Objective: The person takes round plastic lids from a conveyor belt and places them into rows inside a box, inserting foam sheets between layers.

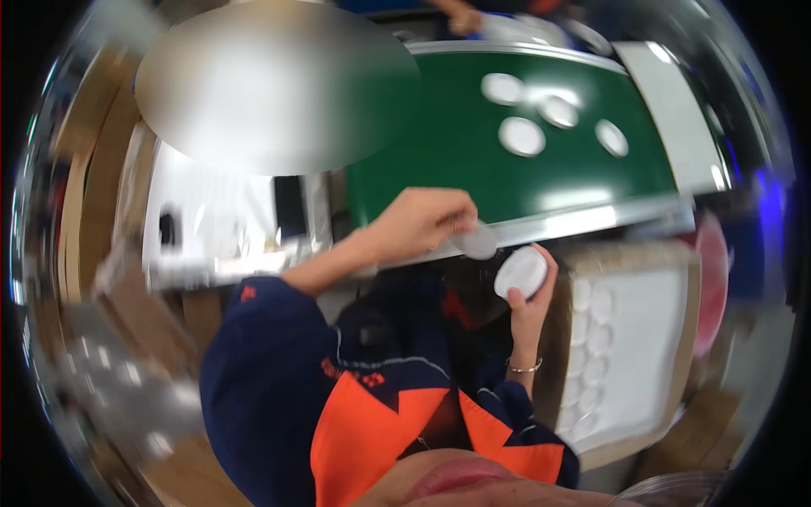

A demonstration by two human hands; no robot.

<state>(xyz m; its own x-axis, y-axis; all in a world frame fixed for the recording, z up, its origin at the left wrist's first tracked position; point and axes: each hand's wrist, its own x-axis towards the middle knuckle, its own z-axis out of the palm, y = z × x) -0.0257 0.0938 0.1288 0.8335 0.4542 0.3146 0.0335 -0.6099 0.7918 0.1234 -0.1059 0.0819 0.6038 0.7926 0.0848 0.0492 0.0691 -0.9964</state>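
Note:
In my right hand [534, 302], the fingers wrap round the rim of a white round disc [520, 272], held tilted in front of the metal edge of the green belt. My left hand [421, 221] is closed in a pinch just to its left. From its fingertips hangs a thin, translucent round piece [478, 242], pale and smeared by motion. A small gap separates this piece from the white disc. Several similar white discs [522, 136] lie spread over the green conveyor belt [422, 160] beyond my hands.
To the right stands an open cardboard box [694, 313] with rows of white discs along its left side. A white work surface [245, 203] at left carries a dark rectangular object [289, 207]. Another person's hand [464, 20] shows beyond the belt. Cardboard [84, 169] stands far left.

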